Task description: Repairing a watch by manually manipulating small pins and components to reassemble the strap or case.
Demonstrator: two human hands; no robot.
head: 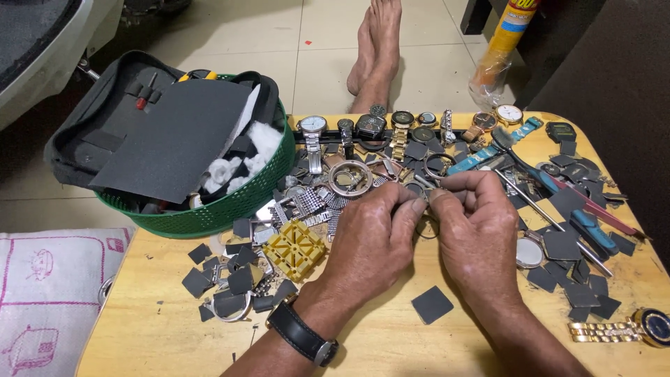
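Note:
My left hand [373, 237] and my right hand [474, 227] meet over the middle of a small wooden table [377, 342]. Their fingertips pinch a small metal watch part [423, 197] between them; its exact shape is hidden by the fingers. A thin dark ring [427, 229] hangs just below the fingertips. A black wristwatch [301, 334] is strapped on my left wrist. Just beyond the hands lies a round metal watch case [349, 178] among loose watch parts.
A row of wristwatches [391, 126] lines the table's far edge. A green basket [209, 209] holding a dark tool pouch and cotton stands at left. A yellow plastic holder [295, 248], dark sandpaper squares [431, 304], screwdrivers [558, 202] and a gold watch [645, 327] lie around. My bare feet [377, 49] rest beyond.

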